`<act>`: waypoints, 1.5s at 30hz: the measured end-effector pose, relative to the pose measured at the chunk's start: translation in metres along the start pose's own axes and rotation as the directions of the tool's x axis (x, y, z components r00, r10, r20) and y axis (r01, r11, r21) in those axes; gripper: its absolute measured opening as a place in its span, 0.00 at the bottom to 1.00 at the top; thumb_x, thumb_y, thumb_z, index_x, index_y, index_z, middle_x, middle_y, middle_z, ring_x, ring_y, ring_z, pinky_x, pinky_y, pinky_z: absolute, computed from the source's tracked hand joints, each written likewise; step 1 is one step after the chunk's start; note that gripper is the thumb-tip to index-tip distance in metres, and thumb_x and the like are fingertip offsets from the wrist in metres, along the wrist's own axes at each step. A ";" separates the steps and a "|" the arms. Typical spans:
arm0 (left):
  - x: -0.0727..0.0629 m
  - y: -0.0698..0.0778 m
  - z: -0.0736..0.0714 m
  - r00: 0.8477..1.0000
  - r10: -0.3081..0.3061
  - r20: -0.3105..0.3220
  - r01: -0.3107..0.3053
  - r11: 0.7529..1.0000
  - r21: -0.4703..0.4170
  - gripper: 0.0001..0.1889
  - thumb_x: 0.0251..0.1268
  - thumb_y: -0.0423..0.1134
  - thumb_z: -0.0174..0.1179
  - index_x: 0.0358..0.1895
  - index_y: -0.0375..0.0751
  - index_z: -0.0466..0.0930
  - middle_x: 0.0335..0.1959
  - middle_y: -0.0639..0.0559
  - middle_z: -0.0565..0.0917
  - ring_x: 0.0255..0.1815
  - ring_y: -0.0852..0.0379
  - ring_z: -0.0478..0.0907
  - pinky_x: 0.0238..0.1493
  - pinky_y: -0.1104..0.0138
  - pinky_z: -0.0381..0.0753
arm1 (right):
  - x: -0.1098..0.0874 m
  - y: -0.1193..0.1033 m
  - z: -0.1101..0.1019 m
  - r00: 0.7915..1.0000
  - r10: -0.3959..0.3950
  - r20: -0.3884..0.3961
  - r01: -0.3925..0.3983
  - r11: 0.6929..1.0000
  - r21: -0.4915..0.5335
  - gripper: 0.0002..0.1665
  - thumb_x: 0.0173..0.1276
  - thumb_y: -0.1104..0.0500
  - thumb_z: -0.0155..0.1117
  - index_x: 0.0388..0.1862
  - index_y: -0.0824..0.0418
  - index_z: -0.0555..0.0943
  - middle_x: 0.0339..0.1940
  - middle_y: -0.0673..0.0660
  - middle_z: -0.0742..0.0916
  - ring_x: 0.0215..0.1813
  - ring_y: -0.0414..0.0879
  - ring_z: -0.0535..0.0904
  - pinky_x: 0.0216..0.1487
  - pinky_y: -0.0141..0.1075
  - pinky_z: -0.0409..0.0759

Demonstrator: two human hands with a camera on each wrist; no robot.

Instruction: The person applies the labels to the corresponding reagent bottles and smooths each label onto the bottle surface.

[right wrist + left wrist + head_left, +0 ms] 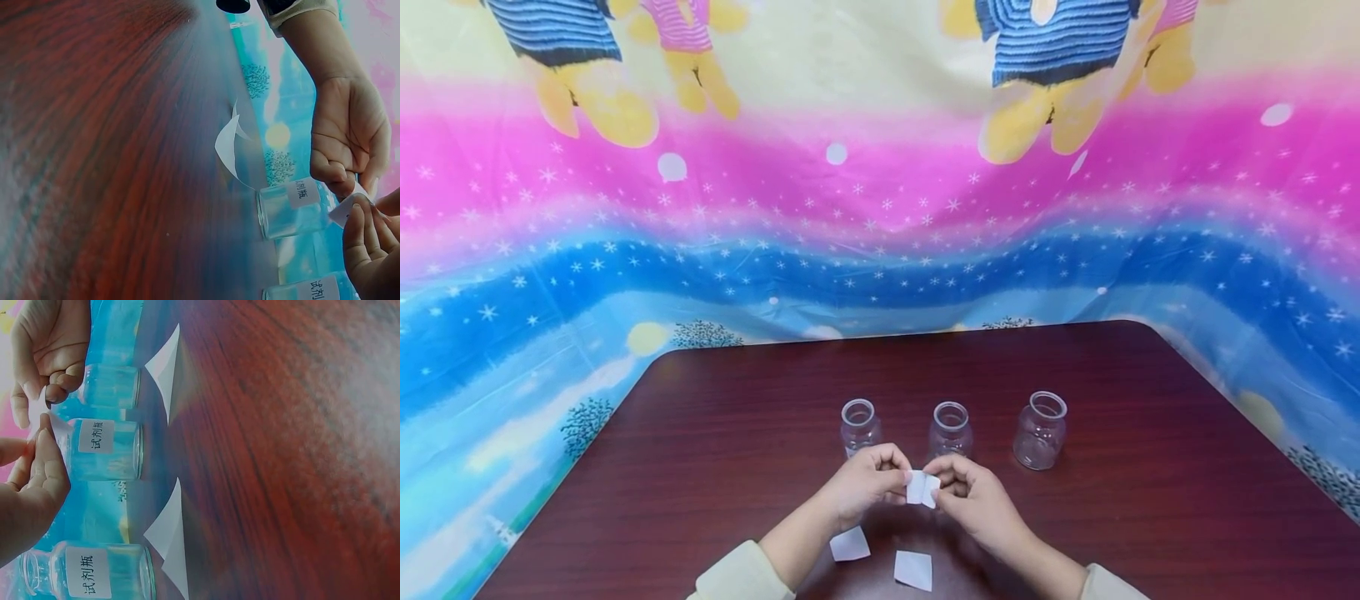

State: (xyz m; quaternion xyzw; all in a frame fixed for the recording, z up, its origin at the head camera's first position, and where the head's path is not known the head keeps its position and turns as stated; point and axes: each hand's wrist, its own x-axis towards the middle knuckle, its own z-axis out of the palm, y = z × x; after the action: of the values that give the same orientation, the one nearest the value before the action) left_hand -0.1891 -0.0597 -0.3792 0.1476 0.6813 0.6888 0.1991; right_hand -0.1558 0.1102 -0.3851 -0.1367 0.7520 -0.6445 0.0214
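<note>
A small white paper square (916, 487) with a crease down its middle is held up between both hands, above the table. My left hand (867, 483) pinches its left edge with thumb and fingers. My right hand (973, 498) pinches the right edge the same way. In the left wrist view, the paper (57, 430) is bent between the fingertips. Behind the hands stand a left glass jar (859, 425) and a middle glass jar (951, 427), both partly hidden. The right glass jar (1040, 432) stands farther right in full view.
Two loose white paper pieces, a left one (850, 544) and a right one (913, 571), lie near the front of the dark red table (737, 417), with corners curled up. White labels (97, 436) with black characters are on the jars. A patterned curtain (880, 192) surrounds the table.
</note>
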 end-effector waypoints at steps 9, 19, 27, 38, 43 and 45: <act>0.000 -0.001 0.001 1.000 -0.009 0.001 0.009 1.000 -0.006 0.04 0.56 0.26 0.48 0.31 0.25 0.67 0.21 0.52 0.73 0.23 0.60 0.73 0.27 0.70 0.75 | 0.001 0.002 -0.013 0.992 -0.060 0.107 0.066 0.997 -0.051 0.13 0.54 0.67 0.59 0.39 0.69 0.73 0.33 0.60 0.79 0.32 0.42 0.75 0.31 0.31 0.74; 0.000 0.000 0.002 1.000 -0.006 0.028 0.007 0.999 -0.048 0.03 0.56 0.27 0.48 0.31 0.28 0.66 0.22 0.50 0.75 0.24 0.59 0.74 0.29 0.69 0.75 | 0.002 0.002 -0.031 0.957 -0.196 0.214 0.227 0.965 -0.130 0.13 0.56 0.64 0.59 0.41 0.67 0.75 0.35 0.58 0.80 0.35 0.39 0.75 0.34 0.33 0.75; 0.000 0.000 0.009 0.998 -0.024 0.050 0.027 0.998 -0.054 0.07 0.56 0.27 0.48 0.33 0.23 0.65 0.23 0.50 0.73 0.23 0.60 0.73 0.28 0.69 0.75 | -0.001 0.005 -0.035 0.951 -0.279 0.132 0.303 0.926 -0.227 0.05 0.57 0.63 0.58 0.33 0.59 0.79 0.34 0.53 0.80 0.36 0.40 0.74 0.33 0.31 0.73; 0.001 -0.007 0.019 0.998 -0.052 0.022 0.053 0.998 -0.036 0.08 0.54 0.28 0.51 0.33 0.24 0.68 0.22 0.49 0.76 0.21 0.58 0.76 0.25 0.68 0.76 | -0.004 0.006 -0.046 0.939 -0.300 0.171 0.329 0.926 -0.185 0.05 0.58 0.68 0.55 0.33 0.63 0.78 0.32 0.55 0.82 0.37 0.35 0.74 0.34 0.32 0.73; 0.001 -0.010 0.026 0.997 -0.066 0.026 0.067 0.997 -0.031 0.07 0.54 0.29 0.53 0.33 0.26 0.70 0.19 0.49 0.75 0.18 0.59 0.75 0.22 0.71 0.75 | -0.009 0.006 -0.050 0.949 -0.273 0.159 0.303 0.928 -0.216 0.04 0.58 0.65 0.56 0.32 0.62 0.78 0.30 0.53 0.82 0.34 0.36 0.73 0.32 0.31 0.72; 0.002 -0.011 0.028 0.997 -0.069 0.031 0.070 0.997 -0.022 0.07 0.54 0.29 0.54 0.33 0.27 0.70 0.19 0.50 0.75 0.18 0.60 0.75 0.21 0.73 0.74 | -0.011 0.006 -0.052 0.952 -0.263 0.155 0.293 0.930 -0.222 0.03 0.58 0.65 0.57 0.31 0.62 0.77 0.29 0.52 0.81 0.33 0.36 0.73 0.31 0.31 0.72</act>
State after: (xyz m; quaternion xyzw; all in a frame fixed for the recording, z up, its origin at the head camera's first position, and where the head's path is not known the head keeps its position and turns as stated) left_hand -0.1767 -0.0340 -0.3899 0.1318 0.6749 0.6870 0.2350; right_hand -0.1573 0.1641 -0.3841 -0.2829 0.7952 -0.5347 -0.0407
